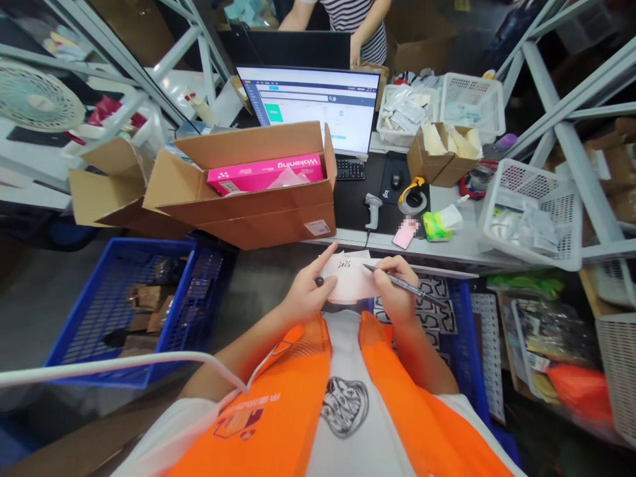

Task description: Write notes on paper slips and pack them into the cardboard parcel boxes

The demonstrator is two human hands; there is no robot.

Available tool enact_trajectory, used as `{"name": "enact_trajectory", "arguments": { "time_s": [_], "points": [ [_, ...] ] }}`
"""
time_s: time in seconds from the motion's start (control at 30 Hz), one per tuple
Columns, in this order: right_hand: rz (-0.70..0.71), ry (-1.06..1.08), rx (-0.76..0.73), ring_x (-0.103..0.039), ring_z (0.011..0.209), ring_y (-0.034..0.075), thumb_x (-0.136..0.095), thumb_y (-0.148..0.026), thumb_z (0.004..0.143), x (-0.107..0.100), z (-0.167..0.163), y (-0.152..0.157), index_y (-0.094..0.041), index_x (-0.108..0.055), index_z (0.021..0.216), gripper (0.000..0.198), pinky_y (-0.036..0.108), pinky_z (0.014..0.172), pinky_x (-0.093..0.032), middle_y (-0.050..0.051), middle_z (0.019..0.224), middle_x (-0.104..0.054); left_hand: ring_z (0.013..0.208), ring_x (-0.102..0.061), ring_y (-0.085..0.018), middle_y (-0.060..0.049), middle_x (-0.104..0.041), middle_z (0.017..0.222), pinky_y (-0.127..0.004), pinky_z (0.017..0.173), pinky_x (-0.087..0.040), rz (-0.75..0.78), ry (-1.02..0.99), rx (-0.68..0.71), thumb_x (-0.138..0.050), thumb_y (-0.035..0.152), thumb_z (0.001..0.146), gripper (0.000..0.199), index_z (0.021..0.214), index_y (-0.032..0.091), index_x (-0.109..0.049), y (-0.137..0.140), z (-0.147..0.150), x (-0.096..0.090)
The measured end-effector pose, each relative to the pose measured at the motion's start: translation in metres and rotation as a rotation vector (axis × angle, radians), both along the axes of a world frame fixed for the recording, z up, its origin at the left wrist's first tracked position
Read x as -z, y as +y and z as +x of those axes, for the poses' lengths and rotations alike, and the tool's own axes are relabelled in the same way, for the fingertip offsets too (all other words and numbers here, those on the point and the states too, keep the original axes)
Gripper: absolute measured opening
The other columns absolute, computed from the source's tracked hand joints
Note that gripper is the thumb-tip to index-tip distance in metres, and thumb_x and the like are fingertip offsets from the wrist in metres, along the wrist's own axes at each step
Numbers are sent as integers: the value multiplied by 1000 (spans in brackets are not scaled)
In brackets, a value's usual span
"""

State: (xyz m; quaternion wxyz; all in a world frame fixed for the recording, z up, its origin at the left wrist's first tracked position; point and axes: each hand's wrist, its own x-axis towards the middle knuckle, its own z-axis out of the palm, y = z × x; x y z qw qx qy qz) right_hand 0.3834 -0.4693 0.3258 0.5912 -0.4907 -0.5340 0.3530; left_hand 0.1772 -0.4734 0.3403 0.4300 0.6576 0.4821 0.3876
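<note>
Close in front of my chest, my left hand (312, 286) grips the left side of a small white slip of paper (352, 281), thumb on top and index finger stretched out. "2026." is handwritten in black on it. A small black piece (319, 281), perhaps a pen cap, sticks out by the left thumb. My right hand (401, 285) is closed around a dark pen (407, 286), and its tip points at the slip, just right of the writing. The right fingers also touch the slip's right edge. More paper edges show behind the slip.
A cardboard box (248, 215) with a pink "Wakening" box (268, 173) stands on the desk before a monitor (313, 99). A barcode scanner (372, 211), tape dispenser (413, 197) and white baskets (531, 212) lie rightward. Blue crates (124, 311) flank me. Another person (355, 26) works opposite.
</note>
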Motion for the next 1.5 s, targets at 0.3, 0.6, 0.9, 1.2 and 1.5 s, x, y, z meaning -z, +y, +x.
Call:
{"name": "enact_trajectory", "arguments": {
  "time_s": [0.3,0.6,0.9,1.2,1.5],
  "points": [
    [4,-28,-18,-55,63,12,-64,-20,81,5,-3,-1,-22,-61,80,4,25,58,-43,-3,72,-62,140,-51,-27,-11,-49,154,-33,119,-39,-12,-22,-32,-63,35,94,65,153,14,-47,-2,-4,5],
    [-27,-41,-25,-56,63,12,-66,-21,82,11,-4,0,-22,-63,80,3,25,58,-44,-3,72,-63,139,-51,-28,-12,-49,154,-34,118,-40,-16,-26,-49,-63,38,94,65,153,15,-48,-4,-3,4],
    [-28,-16,-15,-58,65,13,-64,-19,80,9,-2,2,-21,-61,76,5,26,61,-45,-3,71,-63,139,-51,-26,-11,-49,154,-33,117,-42,-10,-10,-31,-61,37,95,64,153,15,-47,-2,0,5],
    [-15,54,35,-53,62,12,-59,-17,80,12,3,2,-20,-56,72,10,26,59,-42,-3,69,-58,142,-48,-27,-10,-47,155,-35,119,-38,-23,-12,-38,-62,38,94,65,152,15,-48,0,1,4],
    [-15,-13,41,-54,63,12,-60,-17,81,15,6,5,-20,-58,71,10,26,60,-41,-3,69,-59,141,-50,-27,-11,-47,155,-34,118,-40,-23,-3,-31,-62,38,93,65,153,14,-48,-1,2,4]
  ]
}}
